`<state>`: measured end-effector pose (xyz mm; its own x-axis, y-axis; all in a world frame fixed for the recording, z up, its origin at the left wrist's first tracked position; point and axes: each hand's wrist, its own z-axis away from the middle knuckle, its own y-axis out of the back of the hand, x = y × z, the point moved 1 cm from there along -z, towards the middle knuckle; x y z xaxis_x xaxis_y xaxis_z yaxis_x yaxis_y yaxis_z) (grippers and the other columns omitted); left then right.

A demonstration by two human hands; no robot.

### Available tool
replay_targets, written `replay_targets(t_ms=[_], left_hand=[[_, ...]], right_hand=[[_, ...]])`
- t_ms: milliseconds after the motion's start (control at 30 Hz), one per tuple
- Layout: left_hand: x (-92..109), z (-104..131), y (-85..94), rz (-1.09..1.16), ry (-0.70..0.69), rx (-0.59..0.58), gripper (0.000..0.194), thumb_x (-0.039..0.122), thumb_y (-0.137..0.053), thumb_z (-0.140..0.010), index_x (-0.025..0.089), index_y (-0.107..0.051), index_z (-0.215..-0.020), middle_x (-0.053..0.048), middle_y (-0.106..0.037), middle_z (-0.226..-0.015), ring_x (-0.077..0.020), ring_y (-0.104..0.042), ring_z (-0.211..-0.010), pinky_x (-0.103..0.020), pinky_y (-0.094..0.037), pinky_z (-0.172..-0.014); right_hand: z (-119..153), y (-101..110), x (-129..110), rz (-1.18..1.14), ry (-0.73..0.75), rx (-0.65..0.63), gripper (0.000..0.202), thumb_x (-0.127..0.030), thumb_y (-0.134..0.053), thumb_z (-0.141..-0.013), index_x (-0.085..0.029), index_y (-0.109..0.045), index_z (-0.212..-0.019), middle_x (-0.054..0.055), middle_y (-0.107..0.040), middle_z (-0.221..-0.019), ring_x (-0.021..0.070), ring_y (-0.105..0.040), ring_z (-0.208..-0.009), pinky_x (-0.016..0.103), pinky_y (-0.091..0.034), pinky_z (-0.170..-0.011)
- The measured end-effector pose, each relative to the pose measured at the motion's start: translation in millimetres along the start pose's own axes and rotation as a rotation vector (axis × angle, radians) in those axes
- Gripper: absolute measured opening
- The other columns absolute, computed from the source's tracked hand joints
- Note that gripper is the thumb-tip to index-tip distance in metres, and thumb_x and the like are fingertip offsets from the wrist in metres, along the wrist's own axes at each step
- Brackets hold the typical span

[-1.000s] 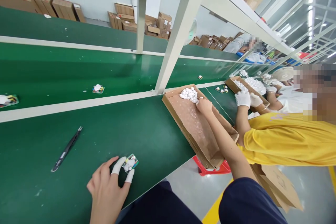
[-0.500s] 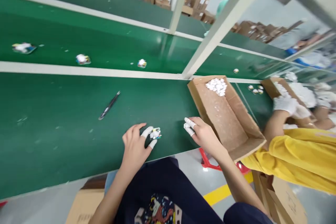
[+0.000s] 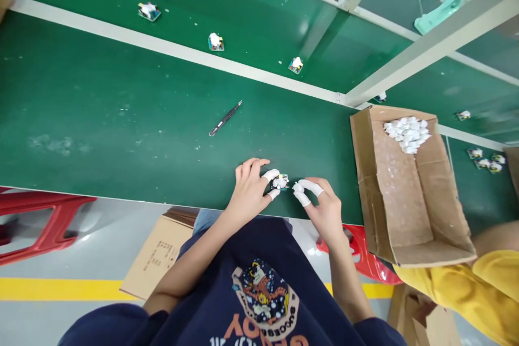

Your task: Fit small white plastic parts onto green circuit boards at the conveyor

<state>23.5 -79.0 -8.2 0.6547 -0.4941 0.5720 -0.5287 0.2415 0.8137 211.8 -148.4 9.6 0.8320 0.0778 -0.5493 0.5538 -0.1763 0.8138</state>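
Observation:
On the green table, my left hand (image 3: pixel 250 189) grips a small circuit board (image 3: pixel 280 181) between thumb and index finger, both in white finger cots. White material covers part of the board's top. Just right of it, my right hand (image 3: pixel 324 205) pinches a small white lump (image 3: pixel 298 187) between cot-covered fingertips. A narrow gap separates the lump from the board. Black tweezers (image 3: pixel 225 119) lie on the table beyond my left hand.
A cardboard box (image 3: pixel 367 189) with a pile of white lumps (image 3: pixel 407 132) stands at the right. Boards (image 3: pixel 215 41) sit spaced out beyond the pale rail (image 3: pixel 178 53). A metal post (image 3: pixel 425 43) rises behind the box. A co-worker's yellow sleeve (image 3: pixel 478 292) shows at lower right.
My right hand has moved left from beside the box to the board, the white lump now visible in its fingers. My left hand still holds the board. The view has tilted down and turned.

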Motion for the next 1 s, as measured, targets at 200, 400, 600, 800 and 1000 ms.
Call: replay_targets(t_ms=[200, 400, 600, 800, 1000], left_hand=[[-1, 2, -1.7, -0.009, -0.001, -0.013, 0.033, 0.028, -0.066, -0.081, 0.02, -0.062, -0.113, -0.012, -0.046, -0.136, -0.0333, -0.033, -0.129, -0.051, -0.031, -0.102], [-2, 2, -2.1, -0.005, -0.011, -0.01, 0.031, 0.03, -0.066, -0.081, 0.019, -0.063, -0.111, -0.013, -0.047, -0.136, -0.0339, -0.033, -0.129, -0.052, -0.032, -0.101], [-3, 1, -1.6, -0.001, -0.017, -0.028, 0.027, 0.029, -0.066, -0.081, 0.018, -0.066, -0.105, -0.013, -0.049, -0.135, -0.0338, -0.034, -0.128, -0.051, -0.032, -0.1], [-2, 0, -1.1, 0.022, -0.012, -0.028, 0.025, 0.023, -0.065, -0.08, 0.018, -0.065, -0.104, -0.013, -0.049, -0.135, -0.0343, -0.035, -0.128, -0.052, -0.032, -0.1], [0, 6, -2.0, -0.008, -0.101, 0.066, 0.027, 0.02, -0.058, -0.086, 0.019, -0.062, -0.112, -0.012, -0.052, -0.133, -0.0321, -0.037, -0.126, -0.05, -0.033, -0.098]], right_hand=[[-17, -11, -28, 0.02, 0.057, -0.106, 0.022, -0.03, -0.049, -0.095, -0.023, -0.063, -0.111, 0.009, -0.063, -0.106, 0.0246, -0.057, -0.099, 0.04, -0.05, -0.085], [-24, -8, -25, -0.117, -0.184, -0.267, 0.028, -0.035, -0.044, -0.096, -0.02, -0.065, -0.107, 0.005, -0.058, -0.085, 0.0154, -0.054, -0.067, 0.03, -0.047, -0.065], [-46, -11, -8, -0.312, -0.449, -0.566, 0.04, -0.041, -0.061, -0.083, -0.021, -0.053, -0.116, -0.007, -0.054, -0.057, 0.012, -0.05, -0.045, 0.024, -0.04, -0.047], [-55, -12, -20, -0.217, -0.471, -0.656, 0.026, -0.036, -0.058, -0.082, -0.021, -0.052, -0.102, -0.008, -0.051, -0.049, 0.0137, -0.052, -0.04, 0.022, -0.037, -0.042], [-48, -15, -15, -0.176, -0.436, -0.572, 0.026, -0.036, -0.06, -0.082, -0.02, -0.055, -0.102, -0.007, -0.054, -0.049, 0.0143, -0.056, -0.042, 0.024, -0.043, -0.048]])
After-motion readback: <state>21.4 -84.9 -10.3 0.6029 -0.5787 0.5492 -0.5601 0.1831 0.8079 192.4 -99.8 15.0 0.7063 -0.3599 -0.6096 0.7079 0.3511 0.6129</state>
